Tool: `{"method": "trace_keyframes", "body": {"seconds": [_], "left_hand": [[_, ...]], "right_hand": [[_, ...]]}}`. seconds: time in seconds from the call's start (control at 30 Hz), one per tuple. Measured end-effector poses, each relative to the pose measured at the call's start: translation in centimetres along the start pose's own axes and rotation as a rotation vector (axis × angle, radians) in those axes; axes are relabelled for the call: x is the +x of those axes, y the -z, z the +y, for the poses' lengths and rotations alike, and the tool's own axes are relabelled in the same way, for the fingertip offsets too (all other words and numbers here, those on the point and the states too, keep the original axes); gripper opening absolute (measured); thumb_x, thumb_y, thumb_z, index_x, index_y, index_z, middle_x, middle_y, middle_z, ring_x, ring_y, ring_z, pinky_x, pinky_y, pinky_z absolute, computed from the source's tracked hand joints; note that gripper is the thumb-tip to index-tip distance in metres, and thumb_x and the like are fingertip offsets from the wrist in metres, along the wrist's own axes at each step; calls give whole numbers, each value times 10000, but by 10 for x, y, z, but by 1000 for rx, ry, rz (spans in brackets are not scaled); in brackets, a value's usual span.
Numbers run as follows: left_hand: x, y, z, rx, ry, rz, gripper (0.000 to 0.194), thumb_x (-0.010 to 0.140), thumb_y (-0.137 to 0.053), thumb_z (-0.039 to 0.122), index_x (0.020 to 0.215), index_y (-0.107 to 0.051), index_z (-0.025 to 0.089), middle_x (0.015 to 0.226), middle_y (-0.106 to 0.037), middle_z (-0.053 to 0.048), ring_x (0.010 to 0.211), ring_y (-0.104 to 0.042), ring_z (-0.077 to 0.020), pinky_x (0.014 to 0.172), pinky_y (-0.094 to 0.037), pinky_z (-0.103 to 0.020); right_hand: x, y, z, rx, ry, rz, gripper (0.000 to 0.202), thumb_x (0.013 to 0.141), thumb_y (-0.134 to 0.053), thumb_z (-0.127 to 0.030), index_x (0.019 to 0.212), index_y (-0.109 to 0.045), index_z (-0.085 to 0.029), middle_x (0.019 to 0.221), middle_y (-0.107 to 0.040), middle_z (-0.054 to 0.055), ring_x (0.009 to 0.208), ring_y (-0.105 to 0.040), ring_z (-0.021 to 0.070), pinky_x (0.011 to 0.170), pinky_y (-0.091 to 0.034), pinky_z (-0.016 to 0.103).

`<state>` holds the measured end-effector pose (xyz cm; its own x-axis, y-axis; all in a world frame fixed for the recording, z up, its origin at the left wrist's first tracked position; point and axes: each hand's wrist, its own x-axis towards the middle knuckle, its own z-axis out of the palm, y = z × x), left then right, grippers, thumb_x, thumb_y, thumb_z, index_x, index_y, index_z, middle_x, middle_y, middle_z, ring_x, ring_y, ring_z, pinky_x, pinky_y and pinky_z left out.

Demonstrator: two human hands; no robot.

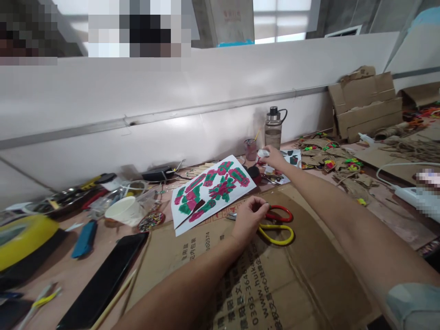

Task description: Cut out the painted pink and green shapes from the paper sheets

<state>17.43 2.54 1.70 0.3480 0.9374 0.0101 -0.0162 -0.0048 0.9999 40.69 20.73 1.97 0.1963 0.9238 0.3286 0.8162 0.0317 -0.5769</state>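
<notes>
Red-and-yellow-handled scissors [275,226] lie on printed cardboard [309,256], left hand [250,215] over them, fingertips together; beyond the cardboard, right hand [274,158] pinches a whitish object [263,153], white partition [220,73] behind.

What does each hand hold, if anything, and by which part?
Right hand: small whitish object, apparently by its right side. Left hand, over the scissors: cannot tell.

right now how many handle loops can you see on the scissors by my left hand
2: the red loop, just right of your left hand, and the yellow loop, below it in the picture. The hand may hide part of either.
</notes>
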Motion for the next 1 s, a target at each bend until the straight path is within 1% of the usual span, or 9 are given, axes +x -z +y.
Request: {"method": "trace_keyframes", "body": {"seconds": [0.17,0.27,0.37,0.5,0.57,0.6,0.67,0.83,1.0], "left_hand": [[8,-1,22,-52,103,-10,295,644,-799,442,705,-642,199,574,-572,27,524,-466,-103,552,-360,-252],[22,-4,38,-50,74,-47,254,655,-802,399,683,-657,193,544,-564,25,497,-462,-97,519,-343,-247],[47,-10,46,-50,34,-50,184,673,-784,337,685,-680,185,539,-577,20,492,-470,-95,503,-342,-241],[92,-24,40,51,18,-25,127,732,-760,259,670,-685,176,555,-587,18,512,-497,-91,508,-350,-225],[113,-33,34,184,-1,-20,99,759,-742,214,681,-698,172,600,-633,11,528,-525,-88,559,-423,-226],[122,-38,31,283,-16,-14,97,774,-735,209,687,-708,175,604,-641,13,532,-532,-92,576,-441,-227],[137,-48,25,356,-28,-8,97,778,-745,190,685,-724,178,609,-657,9,558,-557,-103,599,-455,-228],[166,-68,15,534,-16,-45,147,738,-777,147,607,-723,184,603,-685,-15,635,-632,-151,646,-479,-253],[186,-84,11,718,1,-96,116,716,-776,148,610,-754,189,616,-711,-39,712,-686,-197,680,-496,-281]], "right_hand": [[4,25,17,-17,-17,63,559,727,-864,-168,1250,-667,-147,1297,-728,137,1229,-684,295,1071,-536,392],[0,34,24,-24,-24,76,601,692,-880,-173,1254,-669,-147,1310,-727,139,1243,-675,302,1077,-531,393],[-7,43,27,-32,-36,83,620,676,-888,-176,1257,-675,-133,1315,-730,156,1230,-679,319,1073,-535,420],[-17,60,29,-46,-42,86,599,677,-882,-171,1243,-689,-136,1284,-743,146,1200,-689,320,1055,-543,421],[-23,70,31,-54,-47,81,590,676,-885,-173,1233,-694,-133,1250,-751,138,1163,-698,317,1029,-553,411],[-27,74,33,-58,-52,79,591,674,-889,-177,1230,-695,-131,1235,-754,134,1145,-701,315,1016,-559,408],[-33,82,37,-67,-66,79,604,667,-897,-182,1234,-693,-129,1228,-752,130,1134,-699,313,1005,-562,405],[-47,97,48,-81,-109,84,656,666,-900,-182,1277,-671,-108,1283,-734,159,1150,-695,312,1016,-559,413],[-56,103,55,-69,-98,77,648,654,-914,-179,1258,-683,-138,1303,-734,135,1198,-680,304,1051,-533,398]]}}
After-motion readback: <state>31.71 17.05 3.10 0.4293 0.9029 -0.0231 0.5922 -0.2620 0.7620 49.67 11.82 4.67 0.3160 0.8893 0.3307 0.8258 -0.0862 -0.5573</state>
